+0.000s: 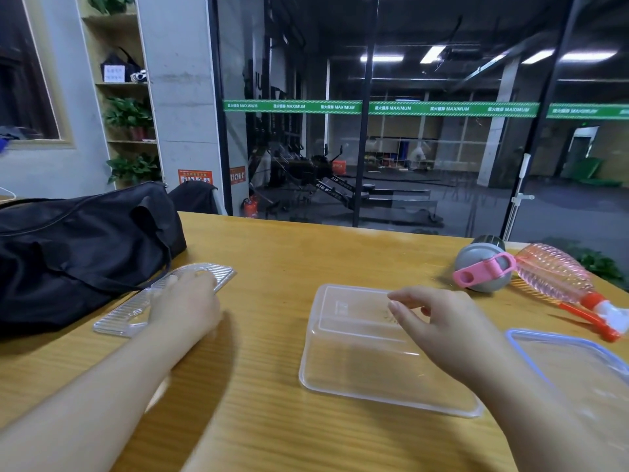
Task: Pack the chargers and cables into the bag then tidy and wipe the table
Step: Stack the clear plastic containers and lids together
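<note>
the bag (78,253), black and soft, lies slumped on the left end of the wooden worktop (272,253), its strap trailing toward the near side. no chargers or cables can be made out on the worktop.

head view, with every place taken from the bag: just right of it, at its near corner, a clear ribbed plastic lid (129,315) lies flat, touching or nearly touching the strap. the left hand (185,301) rests on top of this lid with fingers bent down over it; whether they press or grip its edge cannot be told. further right of the bag, well apart from it, a clear plastic container (357,362) sits on the worktop. the right hand (439,321) hovers over the container's right part, fingers loosely curled and slightly parted, holding nothing. beyond that, at the far right edge from the bag, a second clear container with a blue rim (558,356) is partly cut off by the frame. behind it lie a grey bottle with a pink loop handle (483,270) and, beside it, a pink ridged spray bottle (558,277) on its side with an orange and white trigger head.

past the worktop, right of the bag and behind it, a glass wall carries a green band (374,108) reading "maximum" repeated beside chinese characters. rowing machines beyond the glass show the words "air power" (335,189).
</note>
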`<state>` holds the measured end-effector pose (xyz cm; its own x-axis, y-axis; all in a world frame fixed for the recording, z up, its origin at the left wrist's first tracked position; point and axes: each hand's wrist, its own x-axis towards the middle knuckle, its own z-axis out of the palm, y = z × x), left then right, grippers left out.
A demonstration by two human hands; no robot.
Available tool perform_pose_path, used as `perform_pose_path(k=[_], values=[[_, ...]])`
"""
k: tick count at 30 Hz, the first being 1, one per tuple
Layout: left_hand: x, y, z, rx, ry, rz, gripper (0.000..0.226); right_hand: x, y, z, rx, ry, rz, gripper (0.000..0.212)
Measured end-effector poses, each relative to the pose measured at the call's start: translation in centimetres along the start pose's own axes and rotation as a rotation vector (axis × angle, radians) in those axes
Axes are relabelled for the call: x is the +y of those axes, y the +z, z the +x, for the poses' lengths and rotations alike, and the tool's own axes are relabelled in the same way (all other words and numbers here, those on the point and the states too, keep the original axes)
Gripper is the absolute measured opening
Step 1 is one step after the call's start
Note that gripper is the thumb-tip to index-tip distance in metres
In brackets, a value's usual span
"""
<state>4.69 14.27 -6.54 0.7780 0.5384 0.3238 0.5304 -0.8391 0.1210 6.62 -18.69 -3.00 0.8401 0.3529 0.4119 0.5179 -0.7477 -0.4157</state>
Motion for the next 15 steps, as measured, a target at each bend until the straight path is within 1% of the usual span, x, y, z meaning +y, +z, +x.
perform_pose_path(k=[3, 5, 6, 7, 8, 9, 11, 13, 15], values=[[3.4, -1.7, -1.0, 0.057, 0.104, -0.214, 0.032, 0.0, 0.0, 0.0, 0.016, -0.008, 0.024, 0.026], [6.0, -3.0, -1.9, 0.084, 0.194, -0.429, 0.031, 0.0, -0.2, 0.1, 0.031, -0.012, 0.035, 0.025], [7.4, -3.8, -2.4, 0.065, 0.242, -0.56, 0.031, 0.1, -0.3, 0.1, 0.046, -0.014, 0.032, 0.026], [8.5, -4.6, -3.0, 0.011, 0.289, -0.689, 0.032, 0.2, -0.4, 0.2, 0.077, -0.014, 0.023, 0.026], [9.4, -5.2, -3.4, -0.079, 0.334, -0.811, 0.036, 0.5, -0.6, 0.4, 0.117, 0.002, 0.016, 0.026], [10.1, -5.7, -3.9, -0.193, 0.375, -0.92, 0.046, 0.8, -0.9, 0.5, 0.165, 0.038, 0.019, 0.026], [10.5, -5.9, -4.6, -0.42, 0.44, -1.068, 0.077, 1.6, -1.3, 0.8, 0.236, 0.156, 0.044, 0.027], [10.2, -4.9, -5.0, -0.578, 0.487, -1.147, 0.109, 2.5, -1.4, 1.0, 0.225, 0.265, 0.039, 0.031], [9.5, -3.8, -5.2, -0.697, 0.537, -1.112, 0.127, 3.2, -1.3, 1.3, 0.155, 0.349, 0.021, 0.039]])
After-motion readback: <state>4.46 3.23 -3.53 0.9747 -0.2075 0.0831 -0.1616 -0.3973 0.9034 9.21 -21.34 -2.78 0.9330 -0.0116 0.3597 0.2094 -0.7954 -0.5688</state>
